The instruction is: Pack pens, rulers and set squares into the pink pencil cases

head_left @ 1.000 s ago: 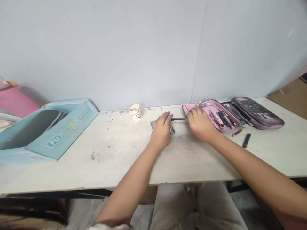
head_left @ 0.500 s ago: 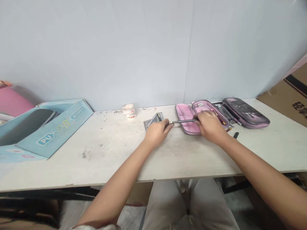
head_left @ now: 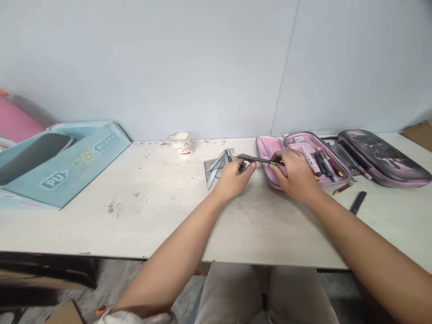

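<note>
My right hand is closed on a thin dark pen, held level just above the table with its tip pointing left. My left hand rests beside it with fingers curled, on top of clear plastic set squares and a ruler. It seems to pinch a small dark item I cannot make out. Behind my right hand lies an open pink pencil case with several pens and markers in it.
A second dark, closed pencil case lies at the far right. A black pen cap and a short red pencil lie loose on the table. A small paper cup stands by the wall. A light blue cardboard box is at the left.
My right hand drew the pen toward the case and lifted it slightly. My left hand slid back off the set squares, uncovering them, and its fingers curled.
</note>
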